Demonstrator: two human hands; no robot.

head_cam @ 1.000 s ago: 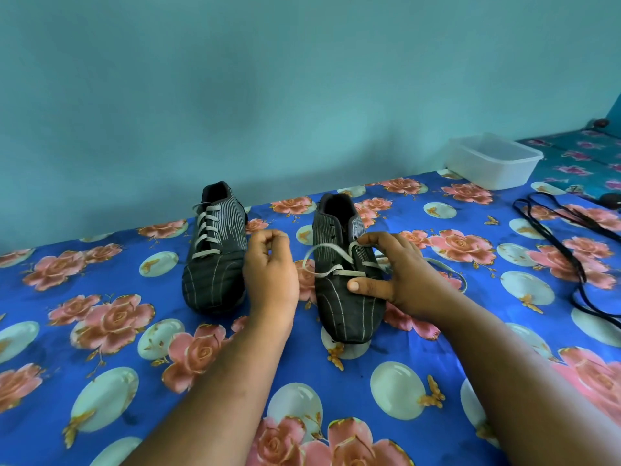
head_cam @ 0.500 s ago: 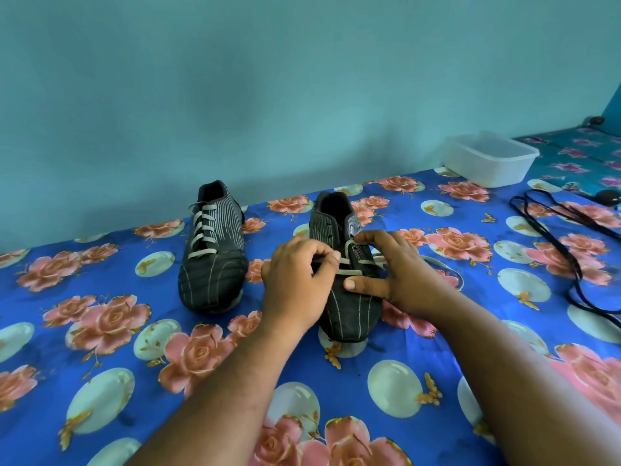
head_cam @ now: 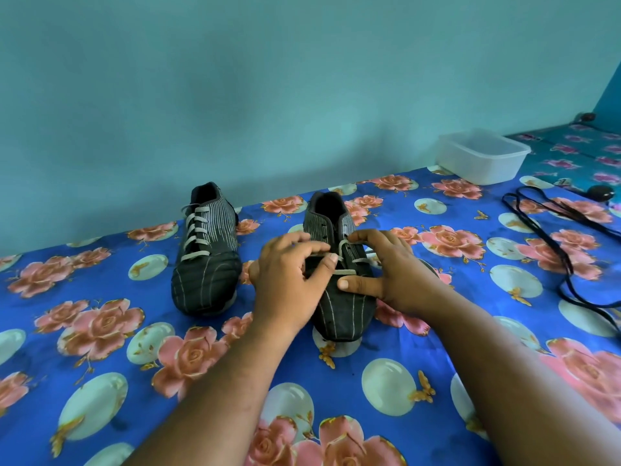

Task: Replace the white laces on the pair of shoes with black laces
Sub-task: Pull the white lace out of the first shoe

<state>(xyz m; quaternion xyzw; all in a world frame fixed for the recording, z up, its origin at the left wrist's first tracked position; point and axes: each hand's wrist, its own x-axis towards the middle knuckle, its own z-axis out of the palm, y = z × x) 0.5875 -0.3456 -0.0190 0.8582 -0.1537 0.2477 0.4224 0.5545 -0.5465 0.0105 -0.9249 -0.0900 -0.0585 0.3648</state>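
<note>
Two black striped shoes stand on the floral cloth. The left shoe is fully laced in white. The right shoe has its white lace partly pulled out, with only the lower rows threaded. My left hand sits over that shoe's left side, thumb and fingers pinching the white lace. My right hand holds the shoe's right side, thumb across the vamp and index finger curled at the eyelets. Black laces lie loose at the right.
A white plastic tub stands at the back right by the teal wall. A small dark round object lies near the black laces. The blue floral cloth covers the whole surface.
My left hand moved right from beside the shoe onto its lacing and took hold of the white lace. The loose lace loop is now flatter. My right hand stayed on the shoe.
</note>
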